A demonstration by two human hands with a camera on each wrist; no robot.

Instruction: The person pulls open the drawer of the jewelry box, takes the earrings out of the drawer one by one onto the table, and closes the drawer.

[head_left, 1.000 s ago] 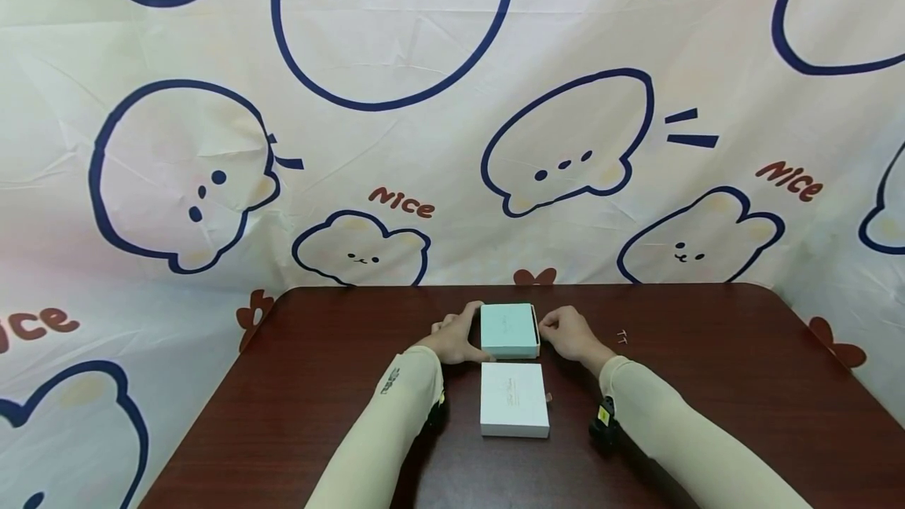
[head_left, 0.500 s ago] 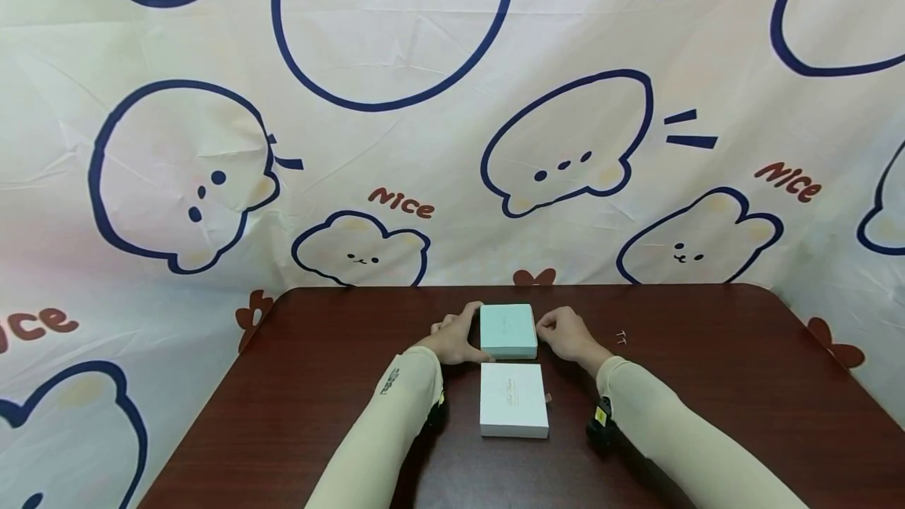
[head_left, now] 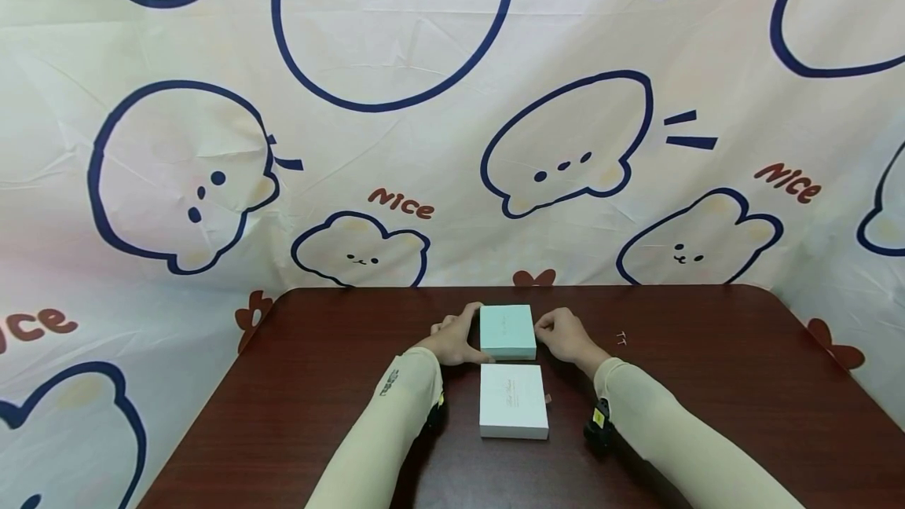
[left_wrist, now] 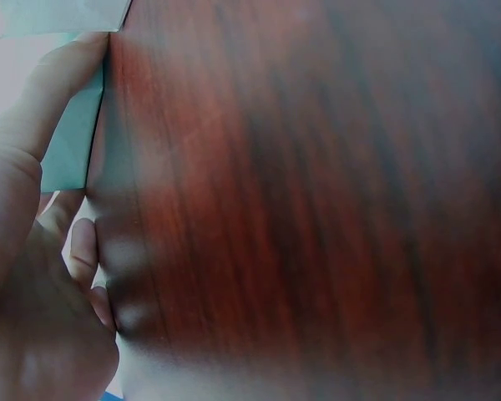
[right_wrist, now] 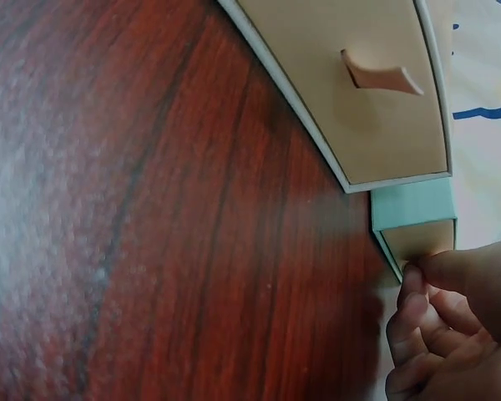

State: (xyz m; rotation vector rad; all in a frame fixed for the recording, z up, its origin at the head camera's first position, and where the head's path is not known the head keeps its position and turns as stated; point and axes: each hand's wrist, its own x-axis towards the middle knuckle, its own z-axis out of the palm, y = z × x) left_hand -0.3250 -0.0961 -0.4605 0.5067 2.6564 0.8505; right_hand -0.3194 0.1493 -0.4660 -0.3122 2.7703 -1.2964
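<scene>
A mint-green drawer box (head_left: pixel 507 328) lies toward the far side of the table, its tan drawer front (right_wrist: pixel 422 240) facing right. My left hand (head_left: pixel 454 338) grips the box from the left, thumb along its near side and fingers on its far side. At the right end, my right hand (head_left: pixel 568 334) has thumb and index fingertip pinched together against the middle of the drawer front; the pull tab there is hidden by the fingertips. Nearer me lies a white drawer box (head_left: pixel 514 401), with a tan ribbon tab (right_wrist: pixel 384 77) sticking out of its drawer front.
Two tiny pale pieces (head_left: pixel 621 338) lie on the dark brown wooden table (head_left: pixel 707 383), right of my right hand. Behind the table hangs a pale cloth (head_left: pixel 452 140) printed with blue cartoon outlines.
The mint box's drawer, which stuck out slightly on the right, has slid left until flush with its sleeve. My right hand moved slightly left with it; the left hand stayed in place.
</scene>
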